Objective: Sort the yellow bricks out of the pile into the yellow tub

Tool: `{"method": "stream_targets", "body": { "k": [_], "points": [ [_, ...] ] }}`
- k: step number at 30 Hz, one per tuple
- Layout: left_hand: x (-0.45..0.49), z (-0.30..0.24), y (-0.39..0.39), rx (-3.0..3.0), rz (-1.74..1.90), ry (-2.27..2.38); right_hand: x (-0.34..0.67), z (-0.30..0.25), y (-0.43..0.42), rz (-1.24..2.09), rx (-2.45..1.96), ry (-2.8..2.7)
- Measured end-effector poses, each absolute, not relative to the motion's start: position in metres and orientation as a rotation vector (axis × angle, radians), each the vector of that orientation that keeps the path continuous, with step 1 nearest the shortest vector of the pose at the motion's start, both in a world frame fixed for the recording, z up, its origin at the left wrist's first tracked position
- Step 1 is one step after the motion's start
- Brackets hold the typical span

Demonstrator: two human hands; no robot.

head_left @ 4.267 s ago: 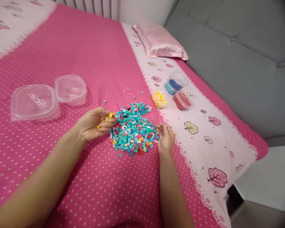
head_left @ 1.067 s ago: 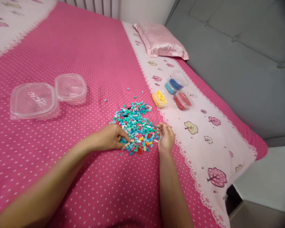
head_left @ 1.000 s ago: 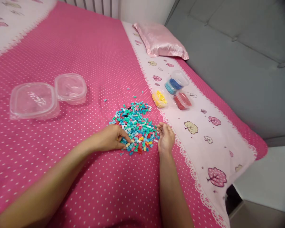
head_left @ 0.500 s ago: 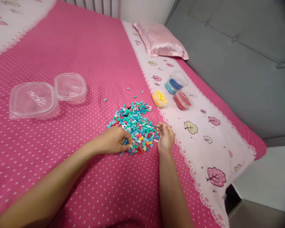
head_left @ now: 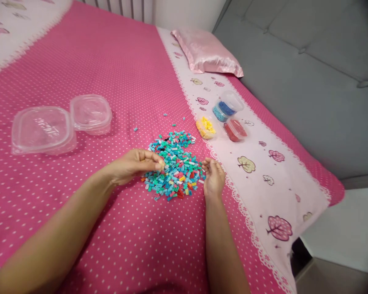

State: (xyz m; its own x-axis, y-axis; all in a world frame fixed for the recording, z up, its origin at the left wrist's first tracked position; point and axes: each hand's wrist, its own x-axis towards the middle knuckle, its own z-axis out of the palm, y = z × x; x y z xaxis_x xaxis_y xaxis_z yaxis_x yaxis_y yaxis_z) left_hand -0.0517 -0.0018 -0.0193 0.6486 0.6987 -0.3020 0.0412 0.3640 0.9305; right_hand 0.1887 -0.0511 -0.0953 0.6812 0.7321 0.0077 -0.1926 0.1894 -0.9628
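A heap of small plastic building bricks [head_left: 174,167], mostly teal, blue and green with some red, white and yellow, lies on the pink dotted bedspread [head_left: 159,241]. Over the heap's left side my left hand [head_left: 138,165] is closed, thumb and index finger pinched together. Anything between those fingertips is too small to make out. My right hand [head_left: 214,175] rests at the heap's right edge, palm turned up and fingers curled inward. Whether it holds any bricks is hidden by the curled fingers.
Two lidded clear containers [head_left: 43,128] sit at the left. To the right stand small tubs: one with yellow bricks [head_left: 207,126], one with red bricks [head_left: 235,130], and stacked ones with blue bricks [head_left: 226,108]. A pink pillow [head_left: 207,51] lies near the grey headboard [head_left: 309,81].
My left hand has risen from the heap's near left edge and shifted up and slightly left, its fingertips pinched. My right hand and the containers have stayed in place.
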Motion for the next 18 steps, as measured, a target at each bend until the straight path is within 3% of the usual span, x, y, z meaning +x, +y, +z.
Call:
{"method": "stream_targets", "body": {
  "k": [6, 18],
  "points": [
    [-0.063, -0.017, 0.009, 0.548, 0.613, 0.622, 0.189, -0.096, -0.051, 0.693, -1.208, -0.529],
    [-0.057, -0.009, 0.009, 0.299, 0.744, 0.759, 0.188, -0.095, -0.051, 0.725, -1.158, -0.494]
  ]
}}
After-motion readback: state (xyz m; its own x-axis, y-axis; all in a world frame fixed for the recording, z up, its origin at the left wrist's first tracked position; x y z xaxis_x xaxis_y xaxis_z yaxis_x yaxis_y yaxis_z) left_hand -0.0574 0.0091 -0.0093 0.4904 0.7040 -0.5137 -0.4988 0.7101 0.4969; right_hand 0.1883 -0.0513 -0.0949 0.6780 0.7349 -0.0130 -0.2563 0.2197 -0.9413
